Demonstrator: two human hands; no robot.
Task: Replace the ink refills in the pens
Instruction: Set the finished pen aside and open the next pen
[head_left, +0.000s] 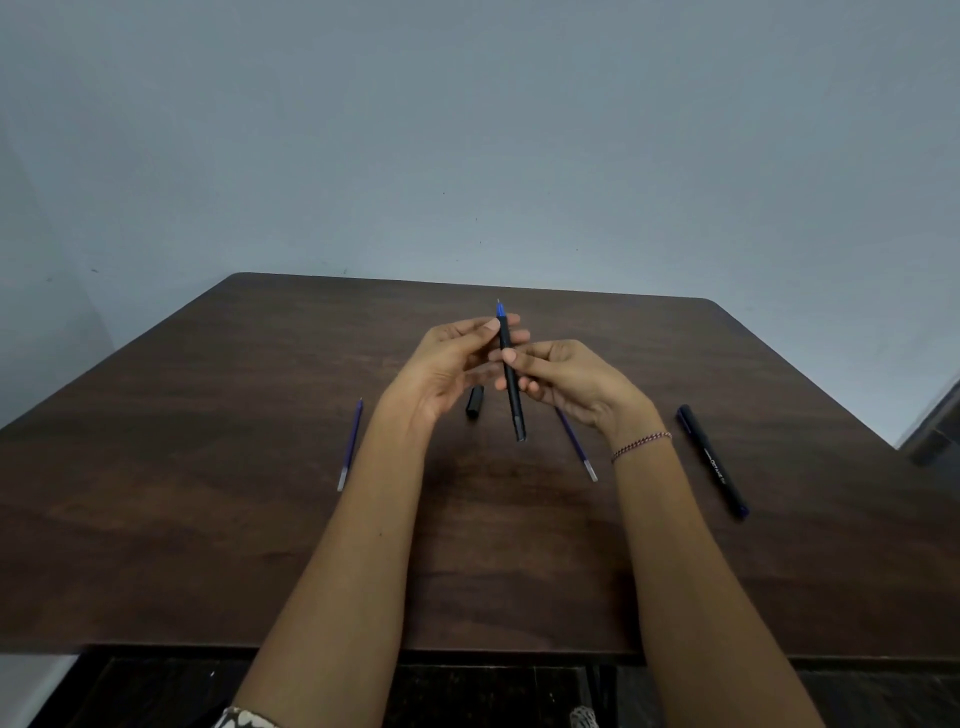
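Observation:
Both my hands hold a black pen (513, 400) with a blue tip upright above the middle of the table. My left hand (451, 364) pinches its upper part near the tip. My right hand (563, 382) grips the barrel lower down. The pen's black cap (475, 401) lies on the table just below my left hand. A blue ink refill (351, 446) lies to the left. A second blue refill (577, 447) lies partly under my right hand. Another capped black pen (712, 460) lies at the right.
The dark wooden table (208, 519) stands against a plain grey wall (467, 130). Its front edge runs just above the dark floor. A dark object (935, 431) shows past the table's right edge.

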